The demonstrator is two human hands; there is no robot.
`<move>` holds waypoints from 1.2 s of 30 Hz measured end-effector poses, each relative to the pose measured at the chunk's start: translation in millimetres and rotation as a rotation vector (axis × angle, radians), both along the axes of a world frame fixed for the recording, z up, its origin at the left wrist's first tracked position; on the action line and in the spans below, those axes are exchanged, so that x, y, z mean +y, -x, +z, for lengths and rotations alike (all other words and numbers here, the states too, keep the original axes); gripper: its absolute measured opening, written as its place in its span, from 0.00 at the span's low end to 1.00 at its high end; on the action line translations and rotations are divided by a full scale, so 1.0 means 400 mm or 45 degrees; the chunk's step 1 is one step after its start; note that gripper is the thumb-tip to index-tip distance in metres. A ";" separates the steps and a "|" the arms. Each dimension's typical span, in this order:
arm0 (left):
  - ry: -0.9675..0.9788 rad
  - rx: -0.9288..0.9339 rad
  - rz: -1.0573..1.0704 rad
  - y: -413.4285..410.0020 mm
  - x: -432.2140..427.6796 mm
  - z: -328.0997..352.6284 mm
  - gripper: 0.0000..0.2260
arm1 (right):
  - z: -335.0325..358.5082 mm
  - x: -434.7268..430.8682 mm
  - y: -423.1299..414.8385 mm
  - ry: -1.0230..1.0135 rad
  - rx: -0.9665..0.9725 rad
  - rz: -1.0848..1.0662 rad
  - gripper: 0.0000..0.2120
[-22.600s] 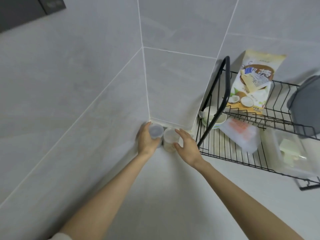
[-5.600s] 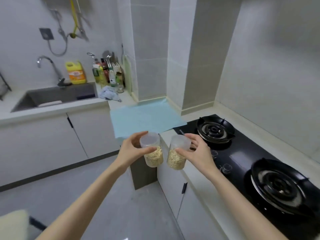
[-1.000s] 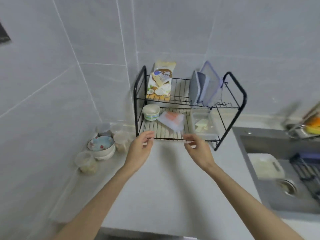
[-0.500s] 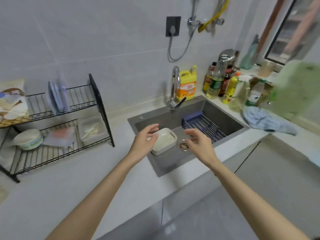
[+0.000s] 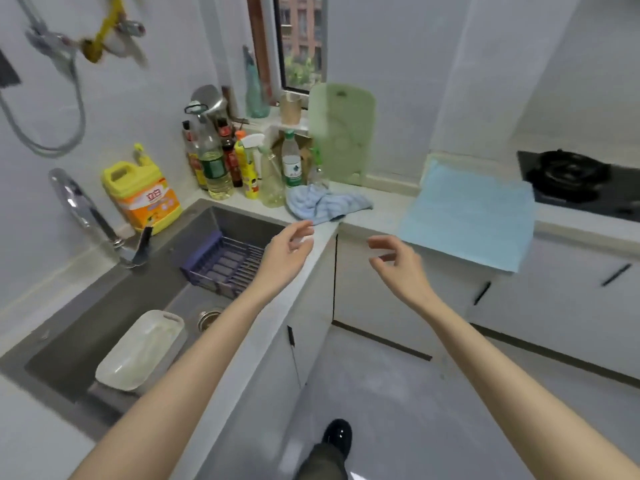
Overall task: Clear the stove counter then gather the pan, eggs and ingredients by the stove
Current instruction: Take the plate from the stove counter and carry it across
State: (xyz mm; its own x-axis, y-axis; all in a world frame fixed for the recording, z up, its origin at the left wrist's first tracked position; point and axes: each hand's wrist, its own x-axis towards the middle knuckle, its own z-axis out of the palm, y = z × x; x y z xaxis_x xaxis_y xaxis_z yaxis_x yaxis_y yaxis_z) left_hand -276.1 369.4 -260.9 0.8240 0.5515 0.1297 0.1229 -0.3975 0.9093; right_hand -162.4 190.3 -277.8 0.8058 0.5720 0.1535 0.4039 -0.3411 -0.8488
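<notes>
While the left hand (image 5: 284, 258) and right hand (image 5: 400, 268) hover empty (loosely curled), the stove (image 5: 581, 183) runs rightward.

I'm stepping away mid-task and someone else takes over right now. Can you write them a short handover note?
Left hand: open, holds nothing, in the air above the counter edge by the sink.
Right hand: open, holds nothing, in the air in front of the cabinets.
The stove is at far right. The counter beside it carries only a blue mat in this view, so the clearing looks done.
Left to do: no pan or eggs are in view, so everything is yet to be gathered. The bottles in the corner past the sink may hold some of the ingredients.
</notes>
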 end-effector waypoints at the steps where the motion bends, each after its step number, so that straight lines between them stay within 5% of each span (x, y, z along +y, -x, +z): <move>1: 0.007 -0.002 -0.040 -0.059 -0.011 -0.004 0.16 | -0.004 -0.019 -0.040 -0.003 0.000 -0.048 0.15; 16: 0.085 0.002 -0.706 -0.901 -0.259 0.038 0.15 | 0.061 -0.347 -0.614 -0.051 0.050 -0.752 0.15; 36: 0.152 0.082 -1.130 -1.649 -1.139 0.007 0.16 | 0.033 -1.208 -1.187 -0.095 0.104 -1.209 0.16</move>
State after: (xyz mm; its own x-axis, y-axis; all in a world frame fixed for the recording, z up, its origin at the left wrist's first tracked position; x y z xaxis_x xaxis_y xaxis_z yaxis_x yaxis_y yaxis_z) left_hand 383.5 -86.1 -258.3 0.9571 -0.2851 0.0513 -0.1326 -0.2736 0.9527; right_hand 312.3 -293.0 -264.7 0.9383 -0.3349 0.0859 -0.0750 -0.4397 -0.8950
